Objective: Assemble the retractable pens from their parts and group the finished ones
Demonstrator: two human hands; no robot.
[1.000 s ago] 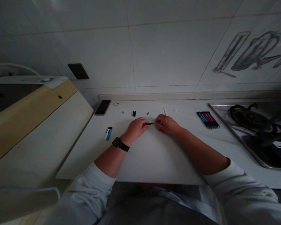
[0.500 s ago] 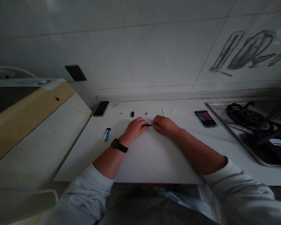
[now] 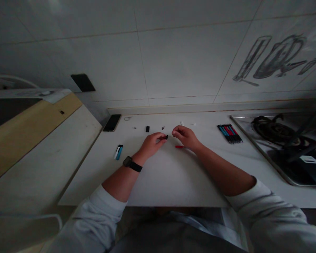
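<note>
My left hand (image 3: pixel 153 142) pinches a small black pen part (image 3: pixel 166 137) between thumb and fingertips, just above the white table. A short gap to the right, my right hand (image 3: pixel 186 137) has its fingers curled together; whether anything small is in them is hidden. Below its palm a red pen barrel (image 3: pixel 179 147) lies on the table, its right end covered by the hand. Behind the hands are small dark pieces (image 3: pixel 163 128), a pair of black caps (image 3: pixel 147 129) and a thin white stick (image 3: pixel 182 123), partly hidden by my right hand.
A row of blue, red and black pens (image 3: pixel 229 134) lies right, beside a gas stove (image 3: pixel 276 140). White and blue barrels (image 3: pixel 118 152) lie left. At the back are a phone (image 3: pixel 112 123), a ring (image 3: pixel 127 118), and tiny bits (image 3: pixel 135 128). A tiled wall (image 3: pixel 173 70) stands behind.
My hands have come apart; the dark piece that spanned them now shows only at my left fingertips. The red barrel has come into view below my right hand. The view has shifted slightly.
</note>
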